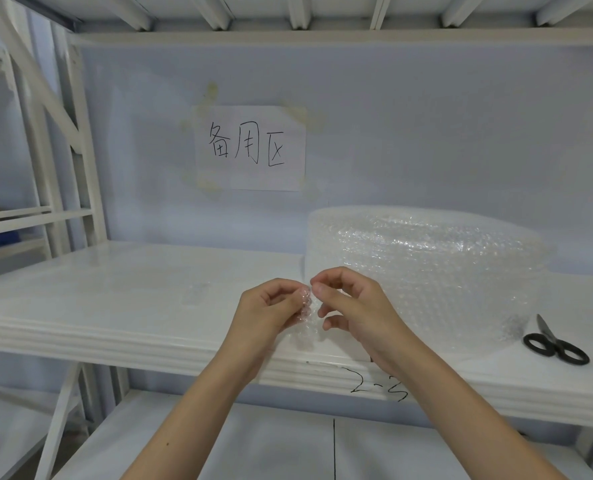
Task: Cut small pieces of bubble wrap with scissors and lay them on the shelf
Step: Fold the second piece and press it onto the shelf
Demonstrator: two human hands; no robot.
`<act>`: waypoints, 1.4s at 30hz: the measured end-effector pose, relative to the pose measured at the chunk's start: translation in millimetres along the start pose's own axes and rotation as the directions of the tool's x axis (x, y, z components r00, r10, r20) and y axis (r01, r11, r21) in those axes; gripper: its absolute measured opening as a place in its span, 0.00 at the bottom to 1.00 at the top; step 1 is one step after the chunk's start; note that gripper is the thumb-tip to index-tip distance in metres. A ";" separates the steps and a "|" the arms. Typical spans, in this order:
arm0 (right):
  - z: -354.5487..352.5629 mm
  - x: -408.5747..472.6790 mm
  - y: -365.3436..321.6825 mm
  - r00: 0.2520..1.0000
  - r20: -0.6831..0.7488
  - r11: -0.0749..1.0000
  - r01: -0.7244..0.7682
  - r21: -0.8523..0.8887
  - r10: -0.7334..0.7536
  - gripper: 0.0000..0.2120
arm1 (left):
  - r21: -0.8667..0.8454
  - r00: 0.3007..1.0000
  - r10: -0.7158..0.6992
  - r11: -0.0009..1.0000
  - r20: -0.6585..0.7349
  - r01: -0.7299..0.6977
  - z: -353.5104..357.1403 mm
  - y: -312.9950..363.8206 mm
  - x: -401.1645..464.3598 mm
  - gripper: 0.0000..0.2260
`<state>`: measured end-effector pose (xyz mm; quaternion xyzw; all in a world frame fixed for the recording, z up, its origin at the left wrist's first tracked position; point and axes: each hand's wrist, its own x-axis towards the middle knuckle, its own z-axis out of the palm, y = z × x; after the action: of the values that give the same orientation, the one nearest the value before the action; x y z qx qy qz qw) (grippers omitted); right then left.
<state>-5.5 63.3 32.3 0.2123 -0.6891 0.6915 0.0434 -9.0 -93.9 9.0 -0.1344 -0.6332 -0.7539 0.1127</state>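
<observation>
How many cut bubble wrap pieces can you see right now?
2: one piece pinched between both hands, one faint piece lying on the shelf left of them. Others may blend in.

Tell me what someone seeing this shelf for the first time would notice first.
Probably the two hands in the middle, the left hand and right hand pinching a small piece of bubble wrap between them above the shelf edge. Behind them to the right stands a big bubble wrap roll, with black-handled scissors lying beside it. A handwritten paper sign is taped to the back wall.

The shelf point(115, 292) was white, the scissors point(555, 344) black-handled, the bubble wrap point(426, 265) clear and dimpled.
</observation>
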 end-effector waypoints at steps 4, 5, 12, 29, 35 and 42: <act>-0.6 0.2 2.1 1.000 -0.017 0.998 0.021 -0.059 -0.023 0.05 | -0.007 1.000 -0.003 1.000 0.011 0.003 1.8 -0.3 -0.9 0.05; -0.7 0.3 2.6 0.999 -0.026 0.997 0.029 -0.073 -0.031 0.05 | -0.009 1.000 -0.006 1.000 0.017 0.006 2.3 0.0 -1.5 0.05; -0.5 0.3 4.7 0.993 -0.060 0.989 0.097 -0.116 -0.105 0.07 | -0.005 0.997 -0.030 1.000 0.073 0.030 4.2 3.8 -5.4 0.08; -2.9 -3.1 5.9 0.980 -0.115 0.974 0.139 -0.179 -0.162 0.05 | -0.047 0.967 -0.114 0.991 0.230 0.128 7.0 7.8 -16.6 0.11; -5.9 -3.3 4.7 0.975 -0.146 0.975 0.139 -0.172 -0.165 0.04 | 0.107 0.973 -0.104 0.991 0.208 0.083 5.1 5.6 -17.9 0.13; -4.1 -5.5 4.3 0.988 -0.122 0.987 0.074 -0.141 -0.091 0.06 | 0.068 0.989 -0.020 0.998 0.145 0.010 4.8 4.0 -15.4 0.11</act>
<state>-2.9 68.4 26.5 0.1926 -0.7211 0.6526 0.1305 7.1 -89.8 8.2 -0.1807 -0.6658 -0.7210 0.0651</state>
